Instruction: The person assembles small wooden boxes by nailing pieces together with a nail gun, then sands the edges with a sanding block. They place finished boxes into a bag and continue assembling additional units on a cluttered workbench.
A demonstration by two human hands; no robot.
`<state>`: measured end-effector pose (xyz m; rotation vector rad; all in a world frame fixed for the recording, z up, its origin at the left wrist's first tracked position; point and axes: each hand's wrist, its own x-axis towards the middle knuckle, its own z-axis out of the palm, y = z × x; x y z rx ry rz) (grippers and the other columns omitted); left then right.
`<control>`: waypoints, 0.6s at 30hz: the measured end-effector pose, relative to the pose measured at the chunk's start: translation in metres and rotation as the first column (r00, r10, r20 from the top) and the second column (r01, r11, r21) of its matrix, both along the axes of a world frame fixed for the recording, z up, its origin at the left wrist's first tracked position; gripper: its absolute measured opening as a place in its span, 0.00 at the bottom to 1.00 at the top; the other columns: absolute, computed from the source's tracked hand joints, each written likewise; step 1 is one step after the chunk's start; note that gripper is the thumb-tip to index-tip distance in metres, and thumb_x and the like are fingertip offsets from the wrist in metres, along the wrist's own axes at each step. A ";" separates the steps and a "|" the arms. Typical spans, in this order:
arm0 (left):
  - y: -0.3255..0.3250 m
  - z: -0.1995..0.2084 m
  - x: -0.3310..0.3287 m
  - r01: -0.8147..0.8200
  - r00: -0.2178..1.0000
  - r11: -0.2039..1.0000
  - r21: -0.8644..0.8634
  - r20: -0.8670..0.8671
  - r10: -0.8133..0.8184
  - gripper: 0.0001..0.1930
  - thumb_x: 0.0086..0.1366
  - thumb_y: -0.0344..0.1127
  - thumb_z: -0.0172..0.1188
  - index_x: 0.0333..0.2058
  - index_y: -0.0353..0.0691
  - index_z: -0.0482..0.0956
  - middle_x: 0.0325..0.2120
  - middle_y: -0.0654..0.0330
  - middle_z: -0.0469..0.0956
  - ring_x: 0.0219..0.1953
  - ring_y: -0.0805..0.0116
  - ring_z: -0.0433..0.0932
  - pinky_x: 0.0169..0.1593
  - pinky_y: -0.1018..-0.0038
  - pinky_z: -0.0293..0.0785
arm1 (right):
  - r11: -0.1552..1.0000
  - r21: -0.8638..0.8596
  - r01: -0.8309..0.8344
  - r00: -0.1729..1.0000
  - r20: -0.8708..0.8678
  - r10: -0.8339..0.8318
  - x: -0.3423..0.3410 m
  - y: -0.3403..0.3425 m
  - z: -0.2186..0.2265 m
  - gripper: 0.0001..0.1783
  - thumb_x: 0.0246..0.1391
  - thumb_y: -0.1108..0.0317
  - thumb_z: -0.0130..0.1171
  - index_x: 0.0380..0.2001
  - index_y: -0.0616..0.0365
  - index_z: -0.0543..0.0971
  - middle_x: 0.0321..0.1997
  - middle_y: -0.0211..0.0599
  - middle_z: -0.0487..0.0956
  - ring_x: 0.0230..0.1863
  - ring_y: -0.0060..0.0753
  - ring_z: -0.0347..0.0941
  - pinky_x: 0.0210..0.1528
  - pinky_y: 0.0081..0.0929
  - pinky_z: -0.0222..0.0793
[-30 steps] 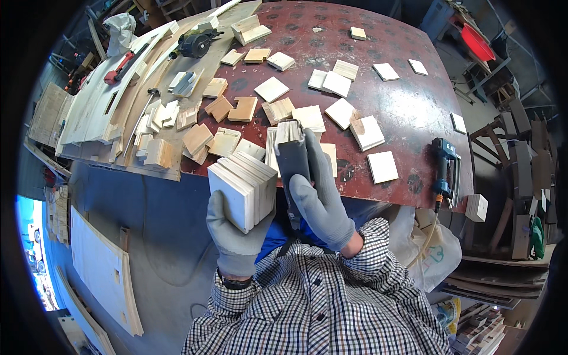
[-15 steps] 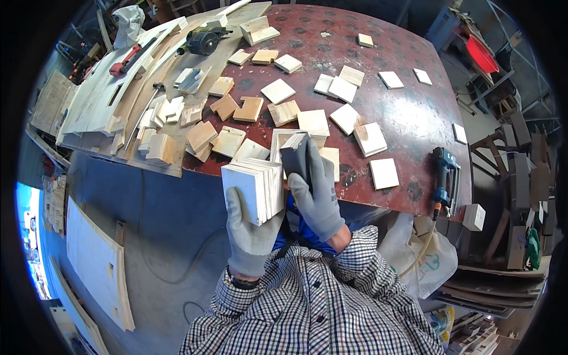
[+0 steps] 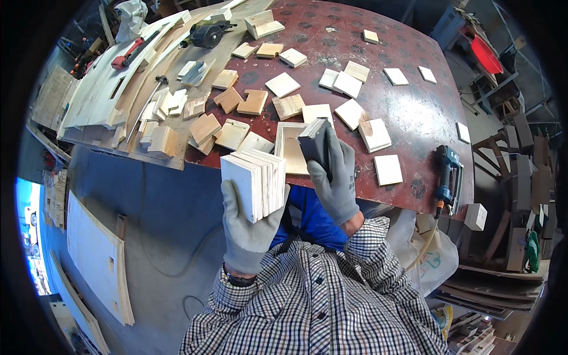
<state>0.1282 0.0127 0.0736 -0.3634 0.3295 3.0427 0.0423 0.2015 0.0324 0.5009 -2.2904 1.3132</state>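
In my gloved left hand (image 3: 247, 232) is a stack of square plywood pieces (image 3: 244, 188), gripped from below with the layered edges facing right. My gloved right hand (image 3: 336, 186) closes around a dark grey block (image 3: 315, 148) with a pale layered edge, which looks like a sanding block. That block is up and to the right of the stack, apart from it. Behind the hands, a framed wooden piece (image 3: 291, 155) lies at the table's near edge. Loose square plywood pieces (image 3: 374, 135) are spread over the red-brown table (image 3: 414, 127).
A nail gun (image 3: 447, 174) with a hose lies at the table's right edge. On the left are long boards (image 3: 89, 112), a hammer (image 3: 161, 79), a red tool (image 3: 127, 54) and a circular saw (image 3: 207, 34). A white sack (image 3: 435, 260) hangs below the table.
My right hand has moved right with the dark block, away from the plywood stack, uncovering more of the framed piece behind. The left hand still grips the stack, nearly in place.
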 end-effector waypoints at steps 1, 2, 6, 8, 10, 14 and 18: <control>0.001 0.002 -0.001 -0.014 0.999 1.000 0.002 -0.030 0.015 0.38 0.78 0.69 0.47 0.73 0.47 0.67 0.68 0.56 0.74 0.68 0.54 0.74 0.69 0.54 0.73 | 0.998 0.049 0.038 0.997 -0.075 -0.034 0.002 0.003 0.003 0.43 0.68 0.50 0.64 0.76 0.64 0.64 0.62 0.59 0.71 0.60 0.59 0.70 0.64 0.51 0.67; -0.002 0.001 0.000 0.015 0.999 1.000 -0.010 -0.033 -0.016 0.38 0.78 0.69 0.46 0.73 0.47 0.67 0.67 0.56 0.74 0.67 0.54 0.74 0.69 0.54 0.74 | 0.999 0.043 -0.032 0.992 -0.117 0.037 0.012 0.001 0.017 0.43 0.66 0.52 0.65 0.75 0.65 0.64 0.63 0.60 0.71 0.60 0.60 0.70 0.65 0.52 0.67; 0.006 0.003 -0.002 0.039 0.992 0.949 -0.313 -0.103 -0.075 0.41 0.78 0.71 0.42 0.73 0.42 0.64 0.65 0.52 0.74 0.66 0.56 0.76 0.70 0.54 0.76 | 0.945 0.277 -0.176 0.884 -0.377 0.276 0.037 -0.020 0.051 0.30 0.61 0.48 0.67 0.65 0.42 0.79 0.66 0.53 0.72 0.65 0.53 0.71 0.66 0.52 0.67; 0.009 0.002 0.003 -0.034 0.976 0.580 -0.814 -0.153 -0.157 0.39 0.79 0.69 0.42 0.72 0.42 0.64 0.64 0.53 0.75 0.65 0.56 0.77 0.70 0.54 0.76 | 0.949 0.244 -0.200 0.867 -0.408 0.287 0.034 -0.021 0.044 0.23 0.63 0.48 0.65 0.61 0.33 0.81 0.67 0.50 0.72 0.65 0.52 0.72 0.67 0.51 0.67; 0.004 0.005 -0.006 0.096 0.993 0.989 -0.109 -0.060 -0.103 0.37 0.79 0.66 0.47 0.72 0.43 0.66 0.65 0.54 0.75 0.66 0.56 0.76 0.70 0.55 0.76 | 0.978 0.181 -0.099 0.934 -0.323 0.154 0.017 -0.013 0.038 0.32 0.63 0.50 0.67 0.67 0.46 0.76 0.67 0.53 0.71 0.65 0.55 0.70 0.66 0.51 0.67; 0.000 0.008 -0.005 -0.014 0.998 0.997 -0.072 -0.056 0.010 0.35 0.78 0.63 0.54 0.71 0.45 0.67 0.69 0.54 0.72 0.70 0.54 0.72 0.72 0.54 0.71 | 0.999 0.011 0.037 0.992 -0.125 -0.035 -0.006 0.006 0.017 0.43 0.68 0.53 0.64 0.78 0.61 0.61 0.65 0.59 0.69 0.64 0.59 0.68 0.65 0.51 0.68; 0.002 0.013 -0.003 -0.044 0.998 0.957 -0.288 0.024 0.053 0.30 0.81 0.57 0.50 0.70 0.41 0.68 0.62 0.52 0.77 0.62 0.57 0.78 0.69 0.58 0.75 | 0.976 0.179 -0.122 0.941 -0.292 0.171 0.036 -0.008 0.059 0.31 0.61 0.49 0.69 0.64 0.47 0.80 0.67 0.55 0.71 0.62 0.53 0.71 0.66 0.47 0.68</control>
